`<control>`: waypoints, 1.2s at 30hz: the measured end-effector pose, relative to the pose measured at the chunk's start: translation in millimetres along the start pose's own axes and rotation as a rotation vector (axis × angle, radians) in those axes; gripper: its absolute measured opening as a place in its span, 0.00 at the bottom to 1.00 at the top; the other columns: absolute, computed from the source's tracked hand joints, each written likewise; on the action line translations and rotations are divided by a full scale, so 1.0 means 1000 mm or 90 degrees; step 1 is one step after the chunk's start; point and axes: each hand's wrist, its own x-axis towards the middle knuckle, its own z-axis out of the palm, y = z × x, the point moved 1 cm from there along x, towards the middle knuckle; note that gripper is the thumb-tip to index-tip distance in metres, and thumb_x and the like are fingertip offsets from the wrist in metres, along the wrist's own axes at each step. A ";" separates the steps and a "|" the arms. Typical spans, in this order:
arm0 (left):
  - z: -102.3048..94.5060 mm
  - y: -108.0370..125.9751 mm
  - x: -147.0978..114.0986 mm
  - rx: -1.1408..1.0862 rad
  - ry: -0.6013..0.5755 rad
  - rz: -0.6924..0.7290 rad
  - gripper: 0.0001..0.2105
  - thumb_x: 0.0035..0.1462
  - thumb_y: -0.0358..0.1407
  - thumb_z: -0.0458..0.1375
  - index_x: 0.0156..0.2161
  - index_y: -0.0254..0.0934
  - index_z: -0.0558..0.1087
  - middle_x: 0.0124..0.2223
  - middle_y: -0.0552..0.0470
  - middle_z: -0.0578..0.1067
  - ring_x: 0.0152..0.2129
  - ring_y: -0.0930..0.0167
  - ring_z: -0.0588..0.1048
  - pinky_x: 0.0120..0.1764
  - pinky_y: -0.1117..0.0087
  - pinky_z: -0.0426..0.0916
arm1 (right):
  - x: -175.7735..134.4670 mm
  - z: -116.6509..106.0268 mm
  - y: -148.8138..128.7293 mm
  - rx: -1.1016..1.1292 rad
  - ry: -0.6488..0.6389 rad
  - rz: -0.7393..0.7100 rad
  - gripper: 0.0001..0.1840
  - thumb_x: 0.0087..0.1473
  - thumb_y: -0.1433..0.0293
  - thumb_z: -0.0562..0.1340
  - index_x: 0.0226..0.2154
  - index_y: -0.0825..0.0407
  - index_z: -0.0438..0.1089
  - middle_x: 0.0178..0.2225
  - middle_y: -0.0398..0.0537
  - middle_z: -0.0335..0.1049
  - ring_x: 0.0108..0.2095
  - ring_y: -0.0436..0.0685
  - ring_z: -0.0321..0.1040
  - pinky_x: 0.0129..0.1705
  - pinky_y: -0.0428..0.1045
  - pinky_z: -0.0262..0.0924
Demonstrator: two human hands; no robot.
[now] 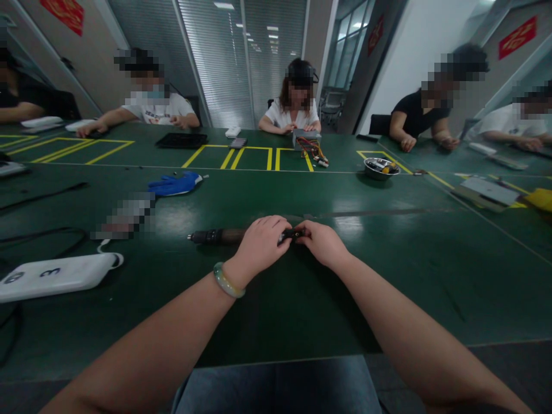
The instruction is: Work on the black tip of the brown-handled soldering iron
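Observation:
A dark electric screwdriver [218, 236] lies level just above or on the green table, its bit pointing left. My left hand [262, 244] is closed around its body, palm down, with a green bangle [227, 280] at the wrist. At the tool's rear end, the thumb and fingers of my right hand [323, 244] pinch a small black piece [297, 234]. Whether that piece is a plug or part of the screwdriver's tail is too small to tell. The two hands almost touch.
A blue glove [176, 184], a blurred-out phone [127, 215] and a white power bank [60, 275] lie to the left, with black cables. Ahead right stands a metal bowl [382, 168] of small parts. Several people sit opposite; one handles a grey box [306, 140] with coloured wires.

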 end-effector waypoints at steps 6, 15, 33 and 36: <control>0.008 -0.003 0.000 0.010 -0.073 0.029 0.10 0.58 0.34 0.57 0.46 0.39 0.70 0.45 0.48 0.73 0.43 0.64 0.72 0.46 0.60 0.67 | -0.002 -0.006 -0.006 -0.005 -0.012 0.033 0.13 0.51 0.72 0.68 0.40 0.47 0.69 0.28 0.37 0.69 0.30 0.49 0.64 0.30 0.44 0.50; 0.012 -0.010 -0.001 0.000 -0.081 0.042 0.12 0.61 0.35 0.55 0.49 0.44 0.71 0.49 0.51 0.72 0.45 0.65 0.71 0.47 0.60 0.67 | -0.011 -0.014 0.001 0.004 -0.045 0.113 0.08 0.51 0.66 0.68 0.36 0.47 0.72 0.29 0.38 0.71 0.28 0.49 0.67 0.30 0.45 0.53; 0.009 -0.008 0.000 -0.008 -0.079 0.027 0.11 0.59 0.35 0.57 0.48 0.41 0.70 0.48 0.50 0.73 0.44 0.65 0.72 0.45 0.61 0.67 | -0.008 -0.012 0.000 -0.071 -0.018 0.075 0.04 0.54 0.69 0.65 0.35 0.49 0.76 0.38 0.44 0.74 0.38 0.54 0.69 0.39 0.47 0.58; 0.009 -0.007 0.000 -0.007 -0.078 0.028 0.10 0.59 0.34 0.57 0.47 0.42 0.71 0.47 0.51 0.73 0.43 0.65 0.72 0.45 0.61 0.67 | -0.008 -0.010 -0.001 -0.058 -0.018 0.072 0.04 0.54 0.69 0.65 0.34 0.48 0.76 0.36 0.43 0.74 0.36 0.53 0.69 0.38 0.46 0.58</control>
